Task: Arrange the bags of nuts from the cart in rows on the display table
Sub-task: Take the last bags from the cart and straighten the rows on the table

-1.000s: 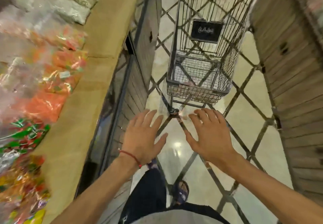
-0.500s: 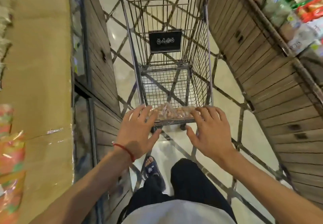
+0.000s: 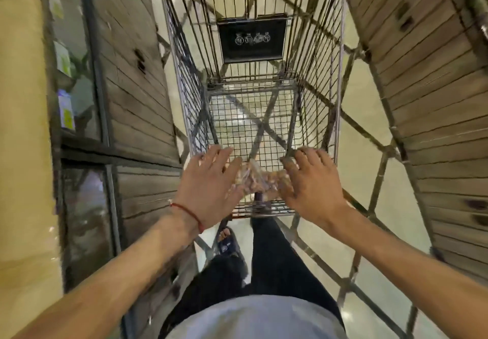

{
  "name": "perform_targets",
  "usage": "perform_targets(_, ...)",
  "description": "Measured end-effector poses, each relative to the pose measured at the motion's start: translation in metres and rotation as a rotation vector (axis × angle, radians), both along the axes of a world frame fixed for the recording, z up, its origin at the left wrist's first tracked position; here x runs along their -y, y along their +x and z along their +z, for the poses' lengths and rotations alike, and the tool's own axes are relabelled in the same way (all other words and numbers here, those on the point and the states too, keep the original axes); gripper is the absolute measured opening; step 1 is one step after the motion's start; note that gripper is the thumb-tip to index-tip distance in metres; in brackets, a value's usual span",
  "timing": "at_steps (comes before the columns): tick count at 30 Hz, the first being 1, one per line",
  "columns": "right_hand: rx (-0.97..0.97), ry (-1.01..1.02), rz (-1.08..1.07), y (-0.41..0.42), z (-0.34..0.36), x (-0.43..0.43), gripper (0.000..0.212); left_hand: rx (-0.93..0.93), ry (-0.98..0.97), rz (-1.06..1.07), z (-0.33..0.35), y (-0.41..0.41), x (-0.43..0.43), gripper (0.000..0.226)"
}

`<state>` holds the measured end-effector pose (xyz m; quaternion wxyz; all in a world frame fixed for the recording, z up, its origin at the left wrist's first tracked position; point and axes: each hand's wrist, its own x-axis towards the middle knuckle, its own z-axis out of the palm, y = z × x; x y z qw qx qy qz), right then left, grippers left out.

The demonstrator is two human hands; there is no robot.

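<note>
Ok so I've got both hands down in the cart (image 3: 184,87). Left hand (image 3: 208,185) and right hand (image 3: 311,188) are both spread wide, fingers fairly straight, nothing held. The bag of nuts (image 3: 260,180) sits right between them on the wire floor at the near end of the basket, just under my fingertips. It's smeary there, so I can't tell if my inner fingers are touching the plastic or are just beside it.

How I'd do the pickup: bring both palms in from the sides and scoop under, don't pinch the top. It's a clear, thin, crinkly film bag stuffed with loose brownish nuts. It looks lumpy and floppy, so I reckon it'll sag in the middle and the load will shift if I grab one end. The plastic looks slick too, so wrap the fingers round it rather than trusting friction. Watch the mesh as well: it's an open grid, and a corner of film could snag on a wire as I lift.

The display table (image 3: 21,140), with its smooth tan top, is off beyond my left hand. So lift straight up past the tall wire walls first, then swing left.
</note>
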<state>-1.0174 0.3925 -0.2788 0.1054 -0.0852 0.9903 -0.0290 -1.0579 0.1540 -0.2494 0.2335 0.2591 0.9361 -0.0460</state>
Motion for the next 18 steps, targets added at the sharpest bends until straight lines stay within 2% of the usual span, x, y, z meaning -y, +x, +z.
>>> perform_targets(5,0.188,0.045,0.054,-0.038,-0.035,-0.020,0.054,0.028,-0.051,0.016,-0.031,-0.030,-0.022,0.070)
perform_targets(12,0.272,0.040,-0.003,-0.059,-0.082,-0.026,0.046,0.152,0.011,0.120,-0.091,-0.053,-0.033,0.065)
perform_targets(18,0.246,0.018,-0.053,-0.054,-0.113,-0.019,0.038,0.263,0.101,0.205,-0.147,-0.053,-0.043,0.056)
